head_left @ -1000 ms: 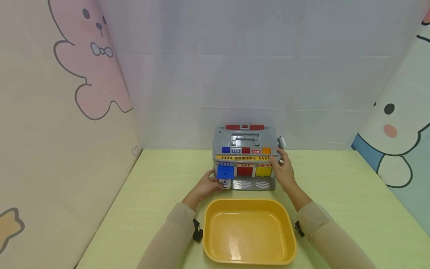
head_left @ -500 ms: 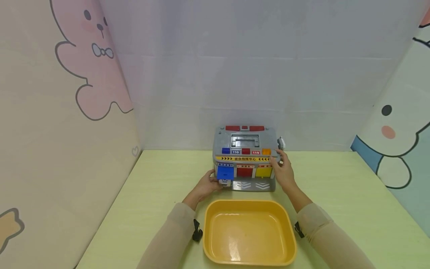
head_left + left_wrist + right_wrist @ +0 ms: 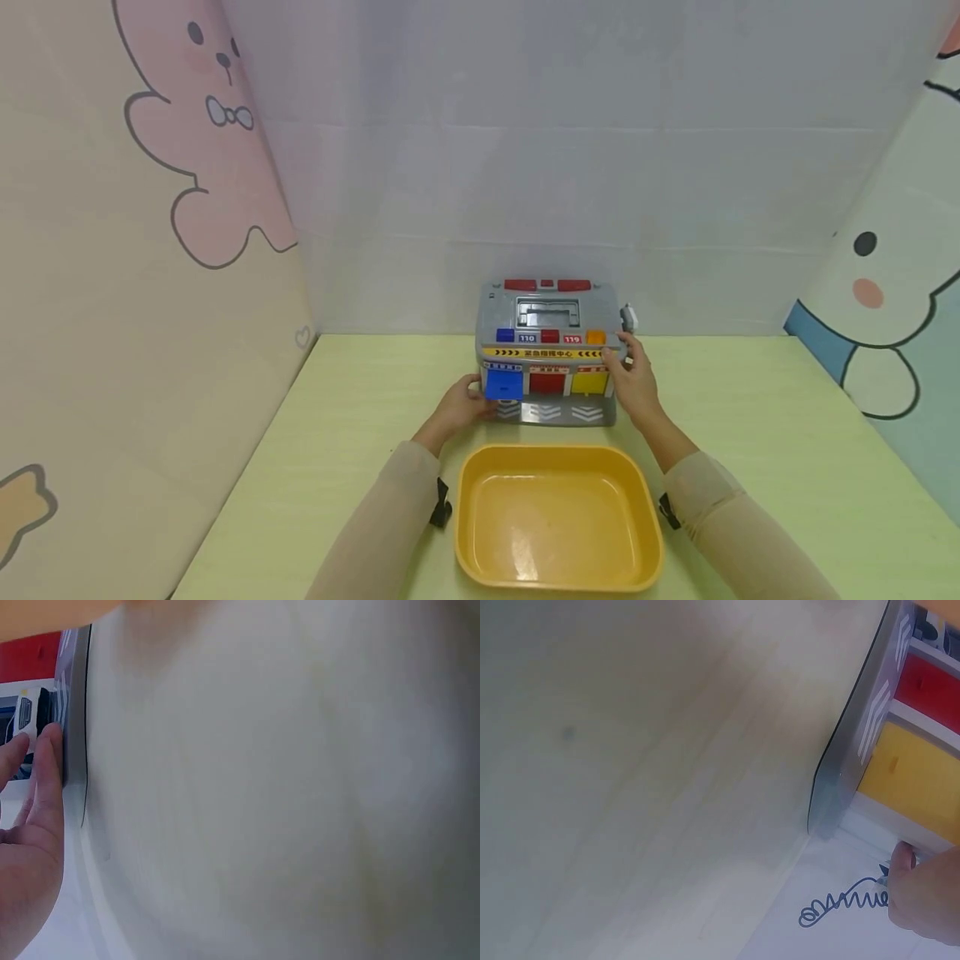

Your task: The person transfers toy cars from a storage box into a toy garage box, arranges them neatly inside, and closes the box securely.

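Observation:
A grey toy emergency station (image 3: 550, 354) stands at the table's back, with blue, red and yellow garage doors. Its blue door (image 3: 504, 384) is swung up. My left hand (image 3: 456, 407) is at the ramp's left end; in the left wrist view its fingertips pinch a small white toy car (image 3: 27, 712) in the doorway. From above, the raised door mostly hides that car. My right hand (image 3: 634, 383) grips the station's front right corner, thumb in front and fingers around the side. The red door (image 3: 547, 382) and yellow door (image 3: 589, 382) are down.
A yellow tray (image 3: 558, 575) lies between my forearms, just in front of the station. A grey and white part (image 3: 629, 317) sticks out at the station's right side, where a coiled cord (image 3: 840, 901) hangs. A pale curtain wall rises behind.
The white toy car has moved from the ramp in under the raised blue door, with my left hand following it. My right hand stays on the station's corner.

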`<state>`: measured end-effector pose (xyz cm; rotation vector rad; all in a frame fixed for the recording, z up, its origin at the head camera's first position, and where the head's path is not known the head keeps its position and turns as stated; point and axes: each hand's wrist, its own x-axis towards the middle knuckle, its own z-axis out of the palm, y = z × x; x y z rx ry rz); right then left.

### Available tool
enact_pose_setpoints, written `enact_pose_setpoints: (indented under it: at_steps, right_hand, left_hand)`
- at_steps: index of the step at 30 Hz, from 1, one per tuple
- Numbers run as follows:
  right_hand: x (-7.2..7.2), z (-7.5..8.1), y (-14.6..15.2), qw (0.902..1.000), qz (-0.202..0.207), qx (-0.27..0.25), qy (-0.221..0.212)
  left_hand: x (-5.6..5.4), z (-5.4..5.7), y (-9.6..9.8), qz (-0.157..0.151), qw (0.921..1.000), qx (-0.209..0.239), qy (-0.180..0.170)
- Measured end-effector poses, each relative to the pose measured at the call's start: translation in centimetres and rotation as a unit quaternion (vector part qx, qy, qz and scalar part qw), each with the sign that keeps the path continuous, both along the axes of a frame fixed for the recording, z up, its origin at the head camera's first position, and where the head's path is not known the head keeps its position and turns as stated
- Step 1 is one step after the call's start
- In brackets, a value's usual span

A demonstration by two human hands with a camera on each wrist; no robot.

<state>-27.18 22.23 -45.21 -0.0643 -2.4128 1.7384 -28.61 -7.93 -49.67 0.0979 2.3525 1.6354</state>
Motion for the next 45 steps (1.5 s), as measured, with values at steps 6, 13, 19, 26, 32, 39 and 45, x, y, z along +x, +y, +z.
enact_pose_setpoints:
  at_steps: [6,13,19,26,32,39,45]
  right_hand:
    - [0.0,0.1,0.0,1.0,0.001,0.002,-0.001]
    - [-0.1,-0.3,-0.1,1.0,0.001,0.0,-0.007]
    - [-0.1,-0.3,-0.1,1.0,0.003,0.0,-0.003]
    - [0.0,0.2,-0.1,1.0,0.001,-0.005,-0.002]
    - [0.0,0.3,-0.1,1.0,0.002,-0.005,-0.003]
    - [-0.2,0.0,-0.1,1.0,-0.001,-0.001,0.001]
    - [-0.3,-0.1,-0.1,1.0,-0.002,-0.003,0.002]
  left_hand:
    - [-0.5,-0.1,0.2,0.01,0.9998,-0.013,0.01]
    - [-0.8,-0.2,0.3,0.054,0.9982,-0.009,-0.024]
    - [-0.7,-0.1,0.2,0.059,0.998,-0.009,-0.021]
    - [-0.7,0.5,-0.1,0.043,0.9987,-0.026,-0.006]
    - [-0.4,0.8,-0.3,0.047,0.9986,-0.026,0.005]
    - [0.0,0.9,-0.3,0.06,0.9976,-0.028,0.018]
    - [0.5,1.2,-0.1,0.069,0.9968,-0.012,0.038]
